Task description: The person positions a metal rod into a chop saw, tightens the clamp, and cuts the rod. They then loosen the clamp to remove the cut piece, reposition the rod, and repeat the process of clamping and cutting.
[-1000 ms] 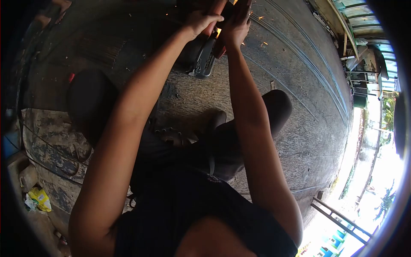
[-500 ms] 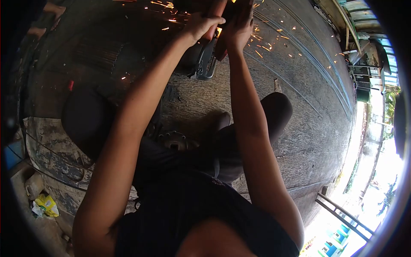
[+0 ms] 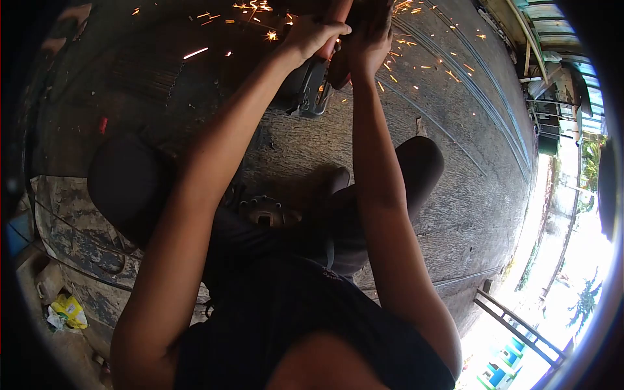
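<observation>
The left hand (image 3: pixel 312 40) has its grip closed around a reddish bar (image 3: pixel 338 12), the thumb lying across it and pointing toward the right hand (image 3: pixel 369 53). The bar runs up from this grip and out at the top edge of the view. The right hand is raised just beside the left, its fingers pointing up against a dark piece (image 3: pixel 340 70); whether its grip closes on that piece or only presses it, I cannot tell.

Just below the left grip is a dark machine (image 3: pixel 290 96) with a metal frame (image 3: pixel 316 106) at its near end. Orange sparks (image 3: pixel 271 36) fly out on both sides of the hands, some over the floor (image 3: pixel 448 201). To the right of the right grip, long thin rods (image 3: pixel 481 91) lie across the floor, and a small light-coloured scrap (image 3: pixel 421 126) lies near the right knee (image 3: pixel 421 170).

Well below the grips, between the legs, is a rounded metal part (image 3: pixel 265 209), partly in shadow. Farther off, to the left and below, are a small red object (image 3: pixel 103 125) near the left knee (image 3: pixel 127 182), a worn sheet (image 3: pixel 78 227) and a yellow bag (image 3: pixel 73 311).
</observation>
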The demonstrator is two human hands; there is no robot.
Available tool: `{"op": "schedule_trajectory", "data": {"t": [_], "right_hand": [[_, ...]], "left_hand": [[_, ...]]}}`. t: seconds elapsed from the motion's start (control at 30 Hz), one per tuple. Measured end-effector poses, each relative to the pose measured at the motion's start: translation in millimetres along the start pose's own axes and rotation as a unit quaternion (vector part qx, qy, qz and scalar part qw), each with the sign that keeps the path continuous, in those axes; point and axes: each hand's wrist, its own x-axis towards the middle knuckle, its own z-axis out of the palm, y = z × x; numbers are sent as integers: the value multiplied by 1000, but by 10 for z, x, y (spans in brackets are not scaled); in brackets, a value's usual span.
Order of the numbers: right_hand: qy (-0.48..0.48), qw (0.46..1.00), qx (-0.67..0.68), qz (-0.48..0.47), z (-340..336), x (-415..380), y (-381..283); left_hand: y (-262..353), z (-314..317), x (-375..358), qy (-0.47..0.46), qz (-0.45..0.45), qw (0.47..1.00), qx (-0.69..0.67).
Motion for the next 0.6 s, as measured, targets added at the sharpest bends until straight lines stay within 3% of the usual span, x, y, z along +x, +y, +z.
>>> {"op": "schedule_trajectory", "data": {"t": [0.07, 0.1, 0.17, 0.6], "right_hand": [[-97, 979, 39, 174, -46, -8, -46], [-96, 979, 39, 174, -45, -13, -50], [-79, 989, -2, 127, -25, -38, -8], [-37, 998, 4, 40, 23, -67, 121]], "left_hand": [[-31, 16, 28, 33, 100, 994, 37], [-47, 6, 32, 33, 100, 994, 38], [-33, -10, 8, -1, -15, 1000, -7], [-6, 14, -20, 1, -16, 1000, 3]]}}
